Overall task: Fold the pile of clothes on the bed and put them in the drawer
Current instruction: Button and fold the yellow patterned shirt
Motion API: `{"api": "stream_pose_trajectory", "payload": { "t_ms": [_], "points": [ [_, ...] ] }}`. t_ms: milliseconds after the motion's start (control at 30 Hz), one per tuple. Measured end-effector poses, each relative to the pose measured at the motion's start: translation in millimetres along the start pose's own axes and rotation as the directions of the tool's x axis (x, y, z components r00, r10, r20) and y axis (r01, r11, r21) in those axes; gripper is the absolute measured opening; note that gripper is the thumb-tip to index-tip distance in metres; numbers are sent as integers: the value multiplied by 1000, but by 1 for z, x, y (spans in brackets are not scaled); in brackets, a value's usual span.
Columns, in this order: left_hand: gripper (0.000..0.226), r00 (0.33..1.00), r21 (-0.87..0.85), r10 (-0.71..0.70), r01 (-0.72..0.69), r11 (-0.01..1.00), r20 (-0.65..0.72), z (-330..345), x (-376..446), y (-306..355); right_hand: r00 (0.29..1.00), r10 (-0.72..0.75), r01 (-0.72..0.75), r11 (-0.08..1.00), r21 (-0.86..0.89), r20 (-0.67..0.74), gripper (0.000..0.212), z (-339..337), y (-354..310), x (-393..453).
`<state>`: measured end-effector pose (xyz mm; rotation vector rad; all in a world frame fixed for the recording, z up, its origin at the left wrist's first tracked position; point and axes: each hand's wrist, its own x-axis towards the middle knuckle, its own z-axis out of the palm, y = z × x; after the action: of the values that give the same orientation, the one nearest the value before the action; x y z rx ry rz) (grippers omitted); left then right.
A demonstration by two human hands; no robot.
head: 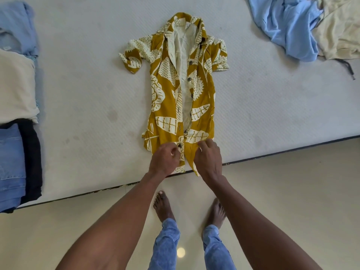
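From the head view I see the mustard-and-cream leaf-print shirt flat on the white bed, long axis running away from me. My left hand and right hand both pinch its near hem with curled fingers. Folded stacks lie far left, a blue-and-cream unfolded pile far right.

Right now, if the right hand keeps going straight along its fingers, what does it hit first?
Probably only more of the mustard leaf-print shirt: the right hand already pinches its hem and points up the right front panel towards the sleeve. Beyond that is bare mattress.
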<state>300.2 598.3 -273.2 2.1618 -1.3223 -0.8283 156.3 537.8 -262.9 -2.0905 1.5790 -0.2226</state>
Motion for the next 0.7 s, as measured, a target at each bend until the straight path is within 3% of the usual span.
{"api": "stream_pose_trajectory", "payload": {
  "t_ms": [33, 100, 267, 467, 600, 700],
  "points": [
    [12, 993, -85, -82, 74, 994, -83, -4, 10, 7, 999, -6, 8, 998, 56, -34, 12, 1, -7, 9],
    [11, 969, -215, -225, 199, 956, -106, -10, 31, 17, 999, 40, -36, 973, 227, -11, 18, 3, -18, 26],
    [18, 897, -528, -435, 410, 743, 84, -8, 74, 19, 980, 118, -166, 926, 338, 158, 32, 16, -31, 53],
    [16, 858, -498, -502, 483, 720, 108, 1, 83, 14, 931, 336, -364, 851, 377, 141, 18, 24, -32, 65],
    [14, 844, -447, -524, 515, 731, 116, 3, 88, 21, 952, 280, -295, 948, 122, 128, 18, 20, -33, 70],
    [15, 828, -461, -550, 534, 709, 113, 4, 88, 24, 955, 296, -289, 921, 260, 16, 22, 15, -36, 78]
  ]
}}
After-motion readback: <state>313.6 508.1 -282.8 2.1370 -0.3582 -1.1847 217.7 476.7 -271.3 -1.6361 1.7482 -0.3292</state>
